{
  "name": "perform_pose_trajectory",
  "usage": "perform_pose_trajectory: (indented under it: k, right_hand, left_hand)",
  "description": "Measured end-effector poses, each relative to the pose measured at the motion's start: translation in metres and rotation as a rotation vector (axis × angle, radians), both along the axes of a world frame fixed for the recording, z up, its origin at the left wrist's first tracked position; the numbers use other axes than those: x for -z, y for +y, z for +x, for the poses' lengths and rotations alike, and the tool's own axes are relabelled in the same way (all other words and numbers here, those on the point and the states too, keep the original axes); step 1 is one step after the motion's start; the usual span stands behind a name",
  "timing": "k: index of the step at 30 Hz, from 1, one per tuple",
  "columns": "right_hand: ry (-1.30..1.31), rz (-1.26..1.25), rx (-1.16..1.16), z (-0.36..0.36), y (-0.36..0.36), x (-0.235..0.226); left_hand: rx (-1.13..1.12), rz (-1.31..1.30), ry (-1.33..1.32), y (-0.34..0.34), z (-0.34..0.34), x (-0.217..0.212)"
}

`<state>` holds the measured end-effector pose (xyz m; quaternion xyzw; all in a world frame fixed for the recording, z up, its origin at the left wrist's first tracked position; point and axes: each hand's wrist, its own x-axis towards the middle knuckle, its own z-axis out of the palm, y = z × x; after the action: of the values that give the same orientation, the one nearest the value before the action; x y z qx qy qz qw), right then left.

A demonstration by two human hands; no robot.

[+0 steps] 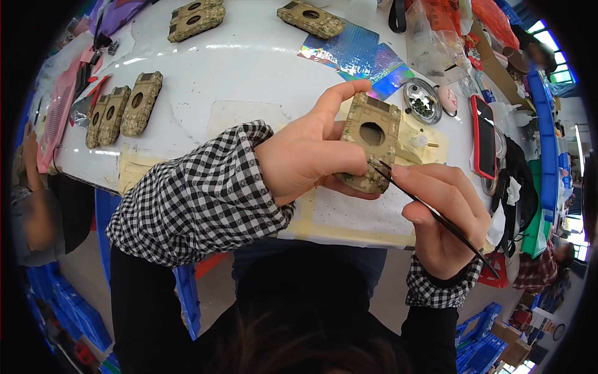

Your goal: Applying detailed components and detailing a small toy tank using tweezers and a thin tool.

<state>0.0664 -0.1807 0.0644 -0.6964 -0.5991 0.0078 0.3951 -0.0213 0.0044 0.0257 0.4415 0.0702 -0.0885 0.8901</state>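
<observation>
A camouflage-patterned toy tank hull (360,136) with a round hole in its top is held over the table by my left hand (311,146). The thumb lies across its near end, the index finger stretches along its far end, and other fingers are underneath. My right hand (445,209) pinches black tweezers (450,225), whose tips touch or nearly touch the hull's top near my left thumb. Whether a tiny part sits between the tips I cannot make out. Right of the hull, a round metal dish (422,101) contains small dark green pieces.
More tank hulls (142,103) stand at the left and along the far edge (311,19). Shiny holographic sheets (358,53) lie behind my hands. At the right are a red-cased phone (483,137), a pink round object (447,100) and plastic bags (436,50). Another person's arm (34,193) shows far left.
</observation>
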Motion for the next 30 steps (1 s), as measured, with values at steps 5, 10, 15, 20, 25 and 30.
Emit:
perform_pose_trajectory:
  k: [5, 10, 15, 20, 25, 30]
  right_hand:
    - [-0.018, 0.006, -0.011, 0.000, -0.001, -0.001]
    - [-0.011, 0.029, -0.010, 0.001, -0.002, 0.002]
    - [0.022, 0.079, 0.014, 0.003, -0.006, 0.007]
    - [0.020, 0.077, 0.017, 0.003, -0.006, 0.010]
    - [-0.032, 0.072, -0.002, 0.002, -0.007, 0.007]
    - [-0.065, 0.059, -0.010, 0.002, -0.006, 0.008]
  left_hand:
    - [0.001, 0.015, -0.007, 0.000, 0.000, -0.001]
    - [0.004, 0.008, -0.017, 0.000, 0.001, -0.001]
    - [0.006, -0.010, -0.049, -0.001, 0.002, 0.003]
    - [0.015, -0.003, -0.037, 0.000, 0.001, 0.005]
    - [0.023, -0.043, -0.031, 0.000, -0.001, -0.002]
    - [0.015, -0.016, -0.032, 0.000, 0.000, 0.003]
